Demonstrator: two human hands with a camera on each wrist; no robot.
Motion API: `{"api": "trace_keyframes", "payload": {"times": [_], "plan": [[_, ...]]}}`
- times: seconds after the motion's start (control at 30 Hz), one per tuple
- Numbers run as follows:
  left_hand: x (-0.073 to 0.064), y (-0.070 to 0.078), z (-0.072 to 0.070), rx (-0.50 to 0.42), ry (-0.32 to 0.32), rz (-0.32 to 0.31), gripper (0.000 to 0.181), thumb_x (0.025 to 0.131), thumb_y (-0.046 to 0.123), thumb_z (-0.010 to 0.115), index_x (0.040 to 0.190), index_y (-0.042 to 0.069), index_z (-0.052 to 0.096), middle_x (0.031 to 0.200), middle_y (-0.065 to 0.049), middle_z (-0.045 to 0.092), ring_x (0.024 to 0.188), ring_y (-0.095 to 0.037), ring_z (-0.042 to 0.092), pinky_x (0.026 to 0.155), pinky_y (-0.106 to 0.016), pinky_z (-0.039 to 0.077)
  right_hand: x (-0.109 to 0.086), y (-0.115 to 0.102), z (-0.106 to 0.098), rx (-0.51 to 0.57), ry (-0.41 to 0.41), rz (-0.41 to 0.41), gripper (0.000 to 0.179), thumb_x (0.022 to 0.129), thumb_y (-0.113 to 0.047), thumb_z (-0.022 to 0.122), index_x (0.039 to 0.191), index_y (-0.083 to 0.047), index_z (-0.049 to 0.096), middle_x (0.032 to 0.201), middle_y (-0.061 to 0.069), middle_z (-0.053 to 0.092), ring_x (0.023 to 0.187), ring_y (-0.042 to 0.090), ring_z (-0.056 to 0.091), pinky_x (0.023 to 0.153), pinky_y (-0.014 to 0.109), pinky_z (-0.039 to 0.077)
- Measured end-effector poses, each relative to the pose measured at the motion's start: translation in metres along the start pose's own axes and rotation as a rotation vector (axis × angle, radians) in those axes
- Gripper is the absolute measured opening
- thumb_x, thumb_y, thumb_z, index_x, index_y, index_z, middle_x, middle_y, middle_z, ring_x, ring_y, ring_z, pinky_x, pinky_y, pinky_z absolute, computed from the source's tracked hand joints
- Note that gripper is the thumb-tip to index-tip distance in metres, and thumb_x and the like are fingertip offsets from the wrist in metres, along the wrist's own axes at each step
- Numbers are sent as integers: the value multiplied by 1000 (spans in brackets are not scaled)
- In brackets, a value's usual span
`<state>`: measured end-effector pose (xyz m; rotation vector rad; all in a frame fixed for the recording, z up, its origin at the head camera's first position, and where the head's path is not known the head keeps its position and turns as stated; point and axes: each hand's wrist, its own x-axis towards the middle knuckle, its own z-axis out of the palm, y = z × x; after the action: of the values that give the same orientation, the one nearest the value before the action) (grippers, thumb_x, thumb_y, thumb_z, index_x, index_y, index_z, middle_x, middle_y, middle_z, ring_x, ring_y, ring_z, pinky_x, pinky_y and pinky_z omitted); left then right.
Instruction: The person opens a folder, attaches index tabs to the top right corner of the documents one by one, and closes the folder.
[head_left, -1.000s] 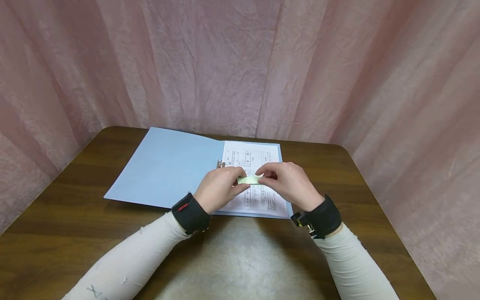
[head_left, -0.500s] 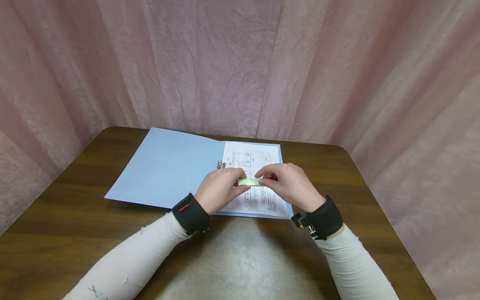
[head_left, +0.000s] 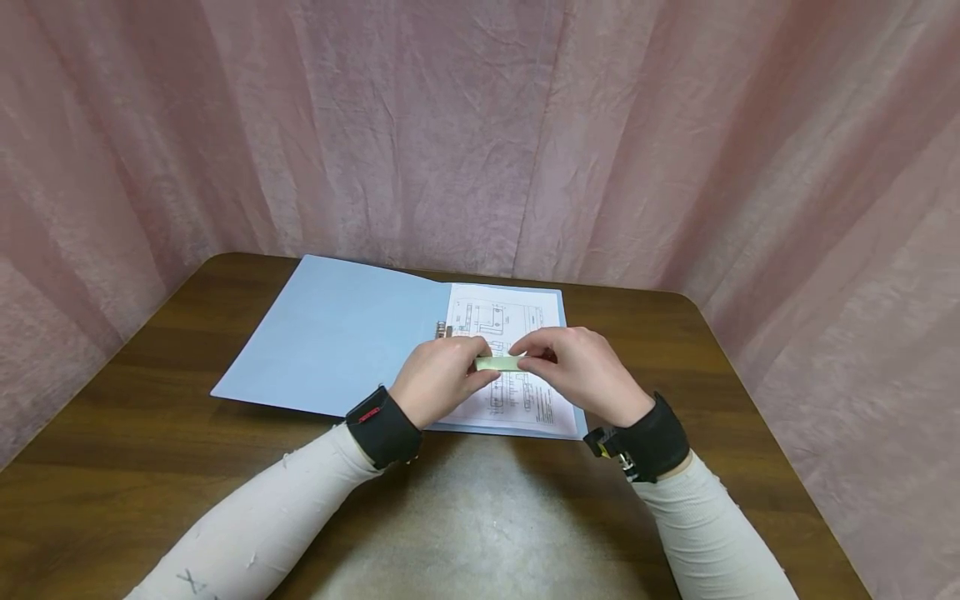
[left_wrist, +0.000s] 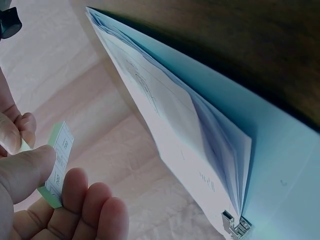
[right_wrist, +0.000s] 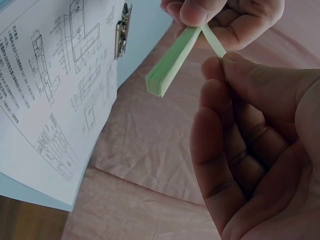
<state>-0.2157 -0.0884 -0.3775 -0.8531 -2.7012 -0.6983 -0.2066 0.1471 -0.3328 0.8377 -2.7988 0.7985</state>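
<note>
Between thumb and fingers, my left hand (head_left: 442, 375) grips a thin pad of pale green sticky notes (right_wrist: 172, 62), whose printed back shows in the left wrist view. My right hand (head_left: 581, 371) pinches the free end of the pad's top strip (right_wrist: 215, 42), which bends away from the stack in the right wrist view. Both hands hover over the printed drawings (head_left: 525, 408) on the right side of an open light blue folder (head_left: 337, 333).
A metal clip (head_left: 442, 330) holds the sheets at the folder's spine. The folder lies on a dark wooden table (head_left: 750, 492), with a pink curtain (head_left: 480, 142) behind it. A pale glare patch marks the near tabletop.
Both hands keep nearly the same place and grasp. The pale green strip looks slightly flatter than before; otherwise only a slight shift of the whole view shows.
</note>
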Motion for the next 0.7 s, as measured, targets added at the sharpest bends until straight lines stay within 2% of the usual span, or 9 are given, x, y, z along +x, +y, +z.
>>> {"api": "trace_keyframes", "payload": {"times": [0.2, 0.43, 0.57, 0.7], "plan": [[-1, -1, 1, 9, -10, -8, 18, 98, 28, 88, 103, 13, 78, 76, 8, 65, 65, -7, 56, 59, -30, 46, -1, -2, -2, 16, 2, -3, 15, 99, -9, 83, 112, -16, 86, 87, -12, 75, 74, 9, 64, 71, 36, 53], [-1, -3, 1, 14, 0, -7, 18, 99, 28, 87, 103, 13, 77, 73, 9, 61, 62, -9, 53, 58, -30, 42, -2, 0, -6, 51, 30, -11, 15, 99, -9, 83, 112, -16, 86, 93, -7, 77, 75, 13, 62, 71, 35, 53], [-2, -4, 0, 3, -2, -18, 18, 99, 27, 87, 103, 13, 77, 76, 8, 63, 65, -9, 54, 60, -30, 43, -2, 3, -9, 67, 42, 19, 11, 101, -12, 83, 109, -18, 86, 96, -7, 78, 79, 13, 65, 73, 37, 54], [-5, -4, -3, -6, -10, -61, 18, 96, 25, 90, 102, 14, 77, 80, 6, 66, 69, -11, 56, 63, -32, 46, -2, 5, -11, 65, 36, 70, 9, 103, -14, 80, 109, -19, 85, 99, -5, 79, 83, 15, 68, 76, 39, 56]]}}
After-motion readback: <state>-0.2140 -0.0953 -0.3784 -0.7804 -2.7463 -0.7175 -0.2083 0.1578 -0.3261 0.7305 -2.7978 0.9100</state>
